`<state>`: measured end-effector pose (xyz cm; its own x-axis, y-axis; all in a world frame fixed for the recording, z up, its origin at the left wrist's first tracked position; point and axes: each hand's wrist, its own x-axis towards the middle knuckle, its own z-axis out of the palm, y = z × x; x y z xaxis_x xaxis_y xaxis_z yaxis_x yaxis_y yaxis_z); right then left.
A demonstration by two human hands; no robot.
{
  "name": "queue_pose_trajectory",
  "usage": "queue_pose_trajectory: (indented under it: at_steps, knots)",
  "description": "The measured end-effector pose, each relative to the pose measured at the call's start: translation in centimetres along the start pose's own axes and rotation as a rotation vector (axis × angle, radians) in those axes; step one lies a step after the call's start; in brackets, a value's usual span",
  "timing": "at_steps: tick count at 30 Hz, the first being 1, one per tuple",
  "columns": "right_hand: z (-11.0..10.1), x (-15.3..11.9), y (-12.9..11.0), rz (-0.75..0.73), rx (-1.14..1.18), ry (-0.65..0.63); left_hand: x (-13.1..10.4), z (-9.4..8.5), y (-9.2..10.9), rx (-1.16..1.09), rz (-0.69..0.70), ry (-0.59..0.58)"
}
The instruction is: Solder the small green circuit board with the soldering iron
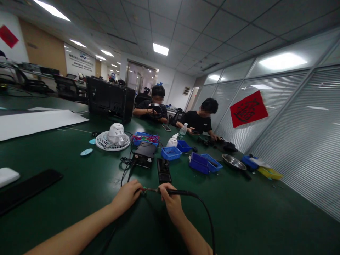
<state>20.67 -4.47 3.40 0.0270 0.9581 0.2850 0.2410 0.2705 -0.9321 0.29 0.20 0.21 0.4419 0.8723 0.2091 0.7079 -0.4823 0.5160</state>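
Left hand [129,194], bare, just left of lower centre: fingertips were closed in a pinch on a small part [143,191], red and green in places, too small to identify, held low over the green surface [239,212]. Right hand [171,202], bare, just right of lower centre: fingers were wrapped around a black-handled soldering iron [175,192], its metal tip pointing left at the part; whether tip and part touched could not be told. Black cable [209,216]: it curved from the handle to the bottom edge. Step in hand, as judged: applying the iron to the pinched part. Next move, as judged: it called for a steady left pinch, fingers clear of the hot end, and fine control of the tip. Black holder [164,170], centre of the frame: it lay just above the right hand. Black power unit [145,156]: it stood beyond, with dark leads at its left. Blue tray [146,139] of red pieces: it sat behind the unit. White fan grille [113,144], left of centre: it lay flat, bearing a white housing [116,130]. Metal pan [233,162]: it rested at right.
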Motion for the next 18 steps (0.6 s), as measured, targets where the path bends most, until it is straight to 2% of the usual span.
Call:
queue_pose_trajectory:
  at_steps: [7, 11, 18]
  knots:
    - [0.2, -1.5, 0.4, -0.091, -0.100, 0.059, -0.1, -0.4, 0.4, -0.011, -0.001, -0.016]
    - [0.0, -1.8, 0.9, -0.113, -0.113, 0.040, -0.2, -0.3, 0.4, -0.011, -0.014, -0.028]
    - [-0.5, -2.3, 0.7, -0.184, -0.116, 0.122, -0.4, -0.2, 0.3, 0.003, -0.008, -0.037]
